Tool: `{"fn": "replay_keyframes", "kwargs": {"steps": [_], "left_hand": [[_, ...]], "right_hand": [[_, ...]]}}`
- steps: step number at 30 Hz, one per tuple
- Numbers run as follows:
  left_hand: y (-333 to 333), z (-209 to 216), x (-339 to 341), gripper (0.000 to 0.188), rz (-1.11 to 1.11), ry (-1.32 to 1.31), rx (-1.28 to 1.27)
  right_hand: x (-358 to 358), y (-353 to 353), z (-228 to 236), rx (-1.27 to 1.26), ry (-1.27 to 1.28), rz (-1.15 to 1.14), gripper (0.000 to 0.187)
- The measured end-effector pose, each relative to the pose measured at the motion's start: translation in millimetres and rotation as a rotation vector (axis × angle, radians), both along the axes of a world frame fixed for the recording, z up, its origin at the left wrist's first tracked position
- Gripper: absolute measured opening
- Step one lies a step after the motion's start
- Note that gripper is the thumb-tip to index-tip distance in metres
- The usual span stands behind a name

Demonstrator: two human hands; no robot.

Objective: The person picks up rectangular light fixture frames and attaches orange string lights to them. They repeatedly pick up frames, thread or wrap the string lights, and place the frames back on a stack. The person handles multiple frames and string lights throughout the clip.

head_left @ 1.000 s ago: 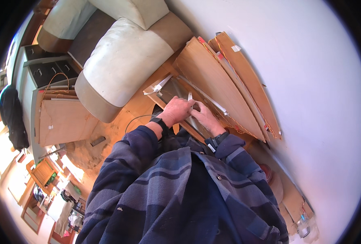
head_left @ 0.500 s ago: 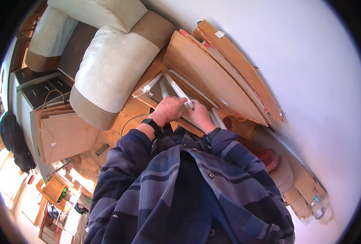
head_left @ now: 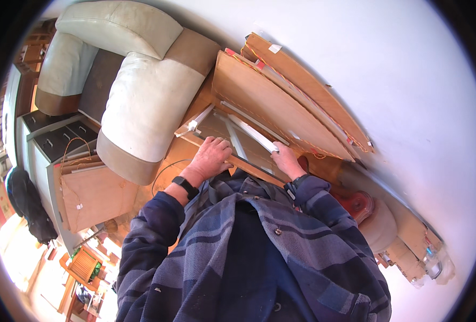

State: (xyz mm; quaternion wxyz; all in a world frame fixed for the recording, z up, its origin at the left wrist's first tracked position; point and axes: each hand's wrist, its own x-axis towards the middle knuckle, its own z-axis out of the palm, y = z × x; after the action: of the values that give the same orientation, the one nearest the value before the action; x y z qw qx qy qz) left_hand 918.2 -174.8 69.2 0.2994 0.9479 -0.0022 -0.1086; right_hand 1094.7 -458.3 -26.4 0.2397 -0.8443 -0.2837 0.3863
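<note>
One long white strip [head_left: 253,133] slants over a shallow wooden frame [head_left: 191,138] just to the right of the armchair [head_left: 149,102], its far end toward the armchair and its near end in the right hand [head_left: 287,161]. That hand is closed on the strip, thumb and fingers pinching the end farther from the armchair. Nearer the armchair, the left hand [head_left: 212,156] lies at the near edge of the frame, fingers bent and thumb low; whether it grips the edge or only rests there, I cannot tell.

Inside the frame, a second pale strip [head_left: 234,140] runs beside the held one, and a white bracket piece [head_left: 194,125] sits at the corner closest to the armchair's brown-trimmed arm. Beyond the frame, to the right of the armchair, large wooden boards [head_left: 281,102] lean against a white wall [head_left: 399,91], with red and yellow wires [head_left: 324,102] trailing along their edges.

To the left of the armchair stands a cabinet [head_left: 63,137] with dark drawer fronts. A pale board [head_left: 101,198] rests upright beside it, below the armchair in the view, and a slatted wooden chair [head_left: 85,268] stands farther off on that side. Well to the right of the armchair, past the right forearm, is a red object [head_left: 360,204] of unclear kind.
</note>
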Motion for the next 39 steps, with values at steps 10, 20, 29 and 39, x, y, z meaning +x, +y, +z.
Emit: {"fn": "replay_keyframes", "kwargs": {"steps": [10, 20, 29, 39], "left_hand": [[-11, -13, 20, 0.033, 0.001, 0.088, 0.207], [-6, -20, 70, 0.031, -0.085, 0.047, 0.325], [-2, 0, 146, 0.058, -0.055, 0.028, 0.274], [-19, 18, 33, 0.059, 0.516, -0.222, 0.23]], "right_hand": [[56, -141, 40, -0.424, -0.098, -0.068, 0.032], [29, -158, 127, -0.056, -0.138, 0.07, 0.034], [46, -124, 75, 0.064, -0.574, 0.024, 0.009], [83, -68, 101, 0.104, -0.813, 0.0, 0.042]]}}
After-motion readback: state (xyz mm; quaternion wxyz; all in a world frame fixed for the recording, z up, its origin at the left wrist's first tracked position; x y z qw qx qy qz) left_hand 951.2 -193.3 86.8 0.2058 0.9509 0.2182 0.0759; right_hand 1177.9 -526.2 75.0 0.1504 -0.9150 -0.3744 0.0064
